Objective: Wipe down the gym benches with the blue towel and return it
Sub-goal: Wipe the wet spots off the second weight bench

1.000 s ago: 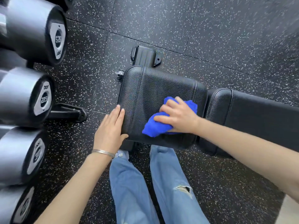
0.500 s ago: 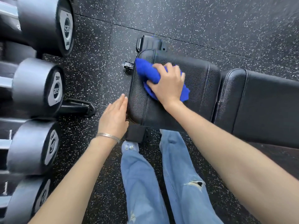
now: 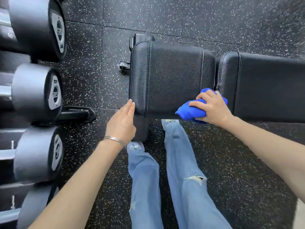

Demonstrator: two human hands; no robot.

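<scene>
A black padded gym bench lies across the upper middle, with a seat pad (image 3: 171, 76) and a longer back pad (image 3: 270, 83) to its right. My right hand (image 3: 212, 108) presses a bunched blue towel (image 3: 191, 111) on the near right corner of the seat pad, at the gap between the two pads. My left hand (image 3: 123, 121) rests flat, fingers together, against the near left corner of the seat pad and holds nothing. A thin bracelet sits on that wrist.
Several large dumbbells (image 3: 38, 95) sit on a rack along the left edge, with a rack foot (image 3: 77, 114) sticking out on the floor. Black speckled rubber floor (image 3: 231, 22) surrounds the bench. My legs in blue jeans (image 3: 181, 179) stand against the bench's near side.
My right hand has swept the towel from the far left corner of the seat pad to its near right corner. My left hand stays at the near left corner.
</scene>
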